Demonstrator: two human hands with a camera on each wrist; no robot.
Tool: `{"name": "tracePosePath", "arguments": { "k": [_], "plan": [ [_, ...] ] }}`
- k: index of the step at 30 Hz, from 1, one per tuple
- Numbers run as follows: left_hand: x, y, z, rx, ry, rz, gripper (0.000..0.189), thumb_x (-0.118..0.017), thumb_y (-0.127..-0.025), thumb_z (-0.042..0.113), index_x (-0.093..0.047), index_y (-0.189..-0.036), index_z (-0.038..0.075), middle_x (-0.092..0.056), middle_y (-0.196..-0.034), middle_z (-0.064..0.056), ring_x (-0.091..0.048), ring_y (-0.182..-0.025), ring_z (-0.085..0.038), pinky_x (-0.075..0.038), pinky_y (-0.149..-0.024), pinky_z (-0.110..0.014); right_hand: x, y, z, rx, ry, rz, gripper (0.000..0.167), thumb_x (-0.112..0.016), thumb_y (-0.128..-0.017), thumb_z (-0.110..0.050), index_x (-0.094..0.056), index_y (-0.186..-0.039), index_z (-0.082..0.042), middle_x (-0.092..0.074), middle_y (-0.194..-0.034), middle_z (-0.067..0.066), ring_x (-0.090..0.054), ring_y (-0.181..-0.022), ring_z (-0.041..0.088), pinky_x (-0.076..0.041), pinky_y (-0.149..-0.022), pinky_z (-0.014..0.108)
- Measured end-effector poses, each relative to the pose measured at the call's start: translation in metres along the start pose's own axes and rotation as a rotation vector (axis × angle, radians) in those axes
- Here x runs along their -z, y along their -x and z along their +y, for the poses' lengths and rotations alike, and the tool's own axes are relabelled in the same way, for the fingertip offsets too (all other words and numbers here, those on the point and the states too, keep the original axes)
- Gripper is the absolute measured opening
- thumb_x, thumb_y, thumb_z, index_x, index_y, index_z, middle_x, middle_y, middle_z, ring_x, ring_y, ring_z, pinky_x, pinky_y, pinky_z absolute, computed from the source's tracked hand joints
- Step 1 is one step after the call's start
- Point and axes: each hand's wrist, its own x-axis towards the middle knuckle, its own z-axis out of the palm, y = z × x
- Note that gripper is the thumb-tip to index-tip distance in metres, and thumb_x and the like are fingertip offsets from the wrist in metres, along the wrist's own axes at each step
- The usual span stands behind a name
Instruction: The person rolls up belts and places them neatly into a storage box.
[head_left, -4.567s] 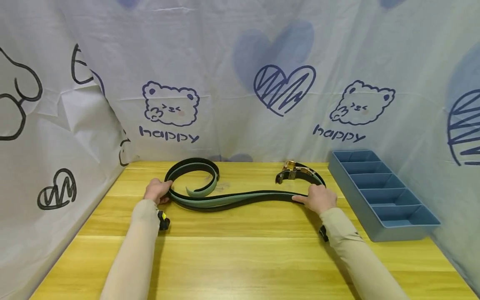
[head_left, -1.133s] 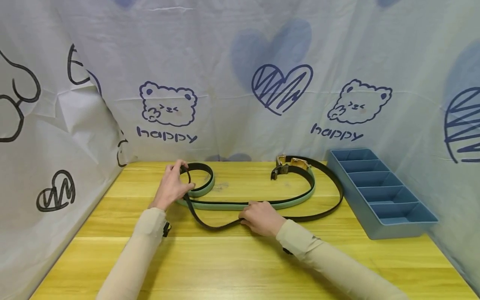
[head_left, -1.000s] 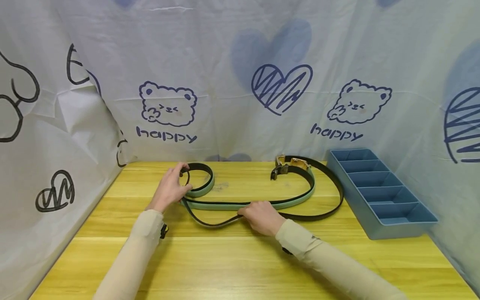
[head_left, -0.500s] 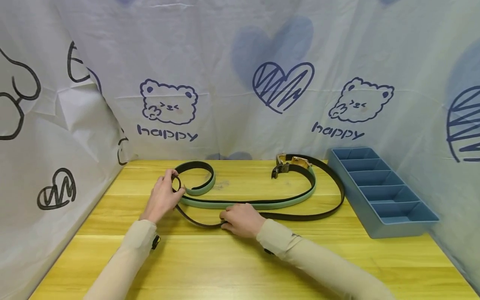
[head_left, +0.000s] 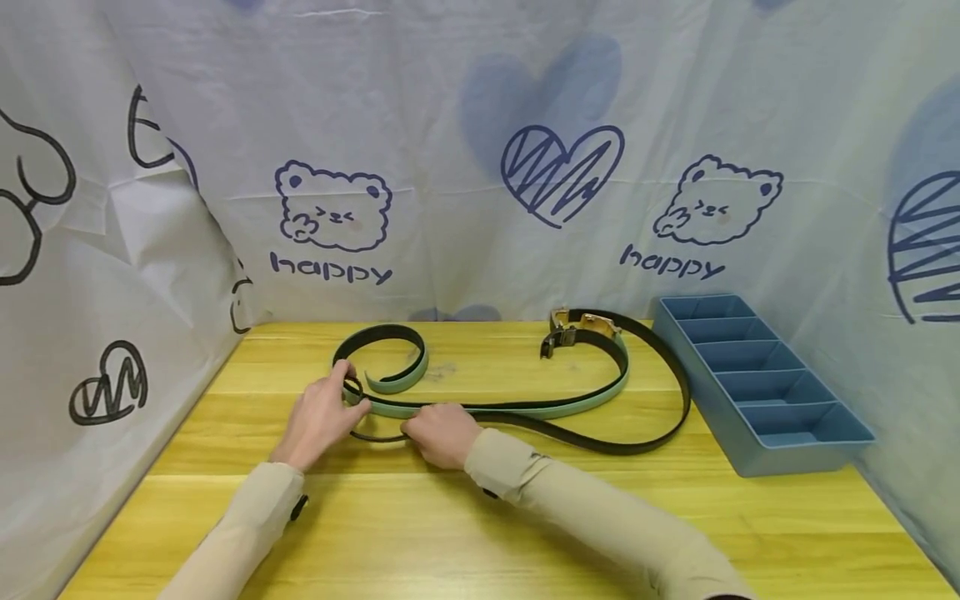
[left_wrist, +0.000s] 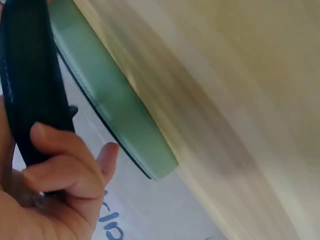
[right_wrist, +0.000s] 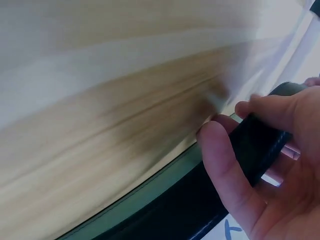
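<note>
A black belt (head_left: 622, 447) stands on edge on the table, its far end curving right and back to a gold-coloured buckle (head_left: 559, 317). My left hand (head_left: 315, 421) holds its small curled end at the left; the fingers curl round the black strap (left_wrist: 32, 75) in the left wrist view. Farther along the same belt, my right hand (head_left: 442, 433) pinches it between thumb and fingers, close to the table. Just behind lies a green belt (head_left: 570, 407) with a black inner side, its left end looped, its right end bent back to a buckle (head_left: 597, 323).
A blue-grey box (head_left: 750, 400) with several compartments in a row stands at the right, near the black belt's bend. A white printed cloth (head_left: 465, 167) hangs behind the wooden table (head_left: 480, 533) and along its left side.
The black belt, earlier lying along the green one, now stands apart in front of it with its left end curled. My right hand has slid left along it, towards my left hand.
</note>
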Motion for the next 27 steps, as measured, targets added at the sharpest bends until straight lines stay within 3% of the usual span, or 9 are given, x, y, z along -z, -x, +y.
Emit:
{"name": "tracePosePath", "arguments": {
  "k": [6,12,16,20,27],
  "plan": [
    [-0.001,0.006,0.005,0.001,0.003,-0.075,0.045,-0.067,-0.087,0.033,-0.049,-0.122,0.01,-0.055,-0.113,-0.025,-0.055,-0.082,-0.03,-0.047,-0.063,-0.04,-0.002,-0.009,0.002,-0.019,-0.084,-0.019,0.025,-0.06,-0.096,-0.044,-0.068,-0.086,-0.023,-0.069,-0.081,-0.007,-0.064,-0.069,0.009,-0.049,-0.06,0.027],
    [-0.007,0.012,0.011,0.002,0.006,-0.18,0.055,-0.067,-0.088,0.038,-0.05,-0.129,0.006,-0.052,-0.122,-0.028,-0.055,-0.089,-0.03,-0.048,-0.07,-0.042,-0.001,-0.007,0.008,0.054,-0.092,-0.063,0.01,-0.062,-0.097,-0.03,-0.07,-0.101,-0.025,-0.072,-0.094,-0.008,-0.067,-0.083,0.009,-0.053,-0.068,0.027],
    [-0.013,0.013,0.018,-0.033,-0.006,-0.198,0.06,-0.068,-0.087,0.04,-0.053,-0.132,0.003,-0.055,-0.12,-0.025,-0.056,-0.096,-0.03,-0.049,-0.078,-0.047,0.001,-0.003,0.013,0.093,-0.105,-0.106,0.017,-0.063,-0.097,-0.021,-0.07,-0.111,-0.025,-0.071,-0.102,-0.007,-0.067,-0.091,0.009,-0.054,-0.077,0.027],
    [-0.019,0.013,0.025,-0.055,-0.023,-0.201,0.056,-0.068,-0.088,0.04,-0.058,-0.128,0.002,-0.059,-0.111,-0.019,-0.055,-0.093,-0.028,-0.049,-0.077,-0.046,0.0,0.0,0.019,0.094,-0.121,-0.13,0.018,-0.063,-0.096,-0.019,-0.071,-0.112,-0.026,-0.07,-0.104,-0.007,-0.066,-0.095,0.009,-0.054,-0.082,0.028],
    [-0.024,0.014,0.03,-0.09,-0.066,-0.232,0.061,-0.068,-0.09,0.043,-0.056,-0.132,0.0,-0.062,-0.122,-0.022,-0.059,-0.11,-0.038,-0.048,-0.089,-0.054,-0.005,0.001,0.024,0.092,-0.118,-0.118,0.015,-0.065,-0.096,-0.025,-0.073,-0.109,-0.025,-0.069,-0.099,-0.007,-0.066,-0.091,0.009,-0.054,-0.081,0.029]
  ]
}}
